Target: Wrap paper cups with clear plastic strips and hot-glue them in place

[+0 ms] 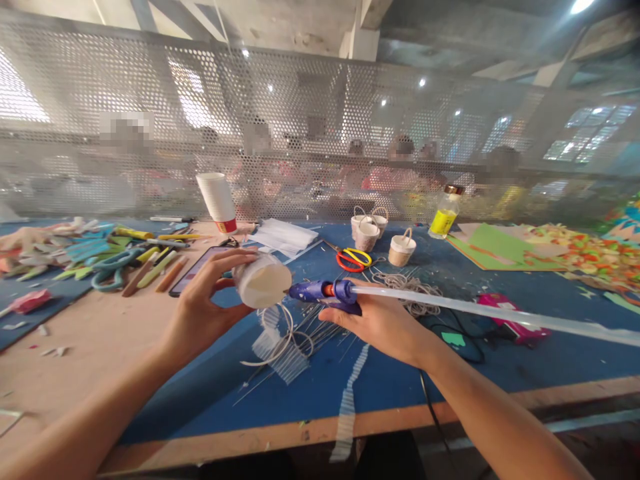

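Observation:
My left hand (207, 297) is closed round a small white paper cup (263, 281), held on its side with the bottom facing right. My right hand (380, 323) grips a blue hot glue gun (325, 293) with a long clear glue stick (490, 313) sticking out behind it to the right. The gun's nozzle touches the cup's bottom edge. A loop of thin cord (280, 337) hangs below the cup over the blue work mat (350, 373).
Three small finished cup baskets (380, 237), red-and-yellow scissors (353, 259), a stack of white cups (217, 202), a phone (197, 270) and a yellow bottle (444, 213) lie beyond. Coloured paper scraps and pens (100, 257) fill the left; green card (495, 248) lies right. A perforated screen (320, 133) backs the table.

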A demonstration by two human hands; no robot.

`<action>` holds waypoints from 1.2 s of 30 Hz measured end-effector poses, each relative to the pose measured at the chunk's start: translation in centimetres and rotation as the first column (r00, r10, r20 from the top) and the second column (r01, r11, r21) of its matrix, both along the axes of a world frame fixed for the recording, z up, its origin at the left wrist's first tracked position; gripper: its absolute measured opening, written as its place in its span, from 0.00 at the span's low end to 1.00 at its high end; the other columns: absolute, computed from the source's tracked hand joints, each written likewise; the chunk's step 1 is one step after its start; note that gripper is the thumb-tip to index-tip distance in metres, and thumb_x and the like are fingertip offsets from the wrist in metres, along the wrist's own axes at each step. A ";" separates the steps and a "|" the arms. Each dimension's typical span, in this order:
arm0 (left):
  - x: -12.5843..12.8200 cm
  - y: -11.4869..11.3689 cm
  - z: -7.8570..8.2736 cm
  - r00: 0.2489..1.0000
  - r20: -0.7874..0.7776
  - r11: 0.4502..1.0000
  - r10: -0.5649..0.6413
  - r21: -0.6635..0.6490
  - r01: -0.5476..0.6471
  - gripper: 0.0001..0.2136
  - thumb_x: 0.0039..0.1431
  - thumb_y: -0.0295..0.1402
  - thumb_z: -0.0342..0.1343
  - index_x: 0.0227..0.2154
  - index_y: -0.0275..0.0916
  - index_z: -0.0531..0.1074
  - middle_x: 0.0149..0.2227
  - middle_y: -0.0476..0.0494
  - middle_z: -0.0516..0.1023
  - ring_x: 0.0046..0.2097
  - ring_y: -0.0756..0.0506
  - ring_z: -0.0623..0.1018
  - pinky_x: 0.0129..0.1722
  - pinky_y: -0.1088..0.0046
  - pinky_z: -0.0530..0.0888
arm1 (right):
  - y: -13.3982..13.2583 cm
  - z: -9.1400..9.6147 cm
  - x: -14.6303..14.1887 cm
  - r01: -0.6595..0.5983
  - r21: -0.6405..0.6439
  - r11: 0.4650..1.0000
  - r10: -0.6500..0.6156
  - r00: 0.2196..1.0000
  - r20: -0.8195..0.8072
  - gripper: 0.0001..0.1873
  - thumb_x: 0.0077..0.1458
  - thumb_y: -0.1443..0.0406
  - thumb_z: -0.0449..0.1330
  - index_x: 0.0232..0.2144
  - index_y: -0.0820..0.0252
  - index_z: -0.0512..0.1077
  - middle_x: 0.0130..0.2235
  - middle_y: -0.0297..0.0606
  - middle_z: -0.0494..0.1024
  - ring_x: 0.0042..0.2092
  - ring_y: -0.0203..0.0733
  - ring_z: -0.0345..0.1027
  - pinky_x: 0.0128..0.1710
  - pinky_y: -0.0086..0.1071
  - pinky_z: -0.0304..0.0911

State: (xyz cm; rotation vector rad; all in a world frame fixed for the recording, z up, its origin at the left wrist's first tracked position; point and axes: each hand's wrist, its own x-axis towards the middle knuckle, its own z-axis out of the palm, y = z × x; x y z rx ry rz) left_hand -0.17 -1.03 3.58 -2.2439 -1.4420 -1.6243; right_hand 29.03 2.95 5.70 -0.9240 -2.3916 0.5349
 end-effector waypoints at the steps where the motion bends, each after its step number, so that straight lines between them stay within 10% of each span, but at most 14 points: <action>1: 0.0 0.0 0.0 1.000 0.000 1.000 0.006 0.001 -0.006 0.26 0.51 0.34 0.70 0.54 0.49 0.71 0.58 0.38 0.74 0.60 0.37 0.74 0.46 0.60 0.80 | 0.0 0.0 0.0 0.012 0.006 1.000 -0.012 1.000 0.006 0.21 0.63 0.46 0.57 0.41 0.55 0.75 0.37 0.38 0.79 0.38 0.43 0.71 0.38 0.34 0.61; 17: -0.1 -0.2 0.1 0.999 -0.025 0.999 0.037 0.013 -0.037 0.27 0.52 0.33 0.70 0.54 0.48 0.71 0.59 0.38 0.74 0.61 0.37 0.73 0.46 0.62 0.80 | -0.1 0.0 -0.1 0.034 0.087 0.996 -0.037 0.998 0.042 0.22 0.62 0.44 0.57 0.33 0.57 0.70 0.31 0.35 0.75 0.31 0.38 0.66 0.33 0.33 0.56; 23: 0.1 0.0 -0.1 0.999 0.018 0.999 0.037 -0.008 -0.037 0.28 0.49 0.34 0.71 0.54 0.49 0.72 0.58 0.39 0.75 0.61 0.36 0.73 0.49 0.57 0.80 | -0.2 0.0 -0.5 -0.087 -0.129 0.988 0.075 0.993 -0.095 0.16 0.62 0.50 0.59 0.40 0.54 0.76 0.34 0.32 0.75 0.34 0.37 0.66 0.36 0.32 0.60; 36: -0.8 1.1 -0.4 0.896 0.444 0.970 -0.014 -0.211 0.120 0.35 0.42 0.36 0.75 0.55 0.43 0.70 0.58 0.39 0.76 0.56 0.35 0.78 0.46 0.61 0.83 | 4.7 -1.1 -0.2 -0.383 -0.695 0.609 -0.283 0.714 -0.641 0.16 0.50 0.57 0.67 0.26 0.59 0.65 0.24 0.26 0.62 0.23 0.29 0.52 0.25 0.28 0.53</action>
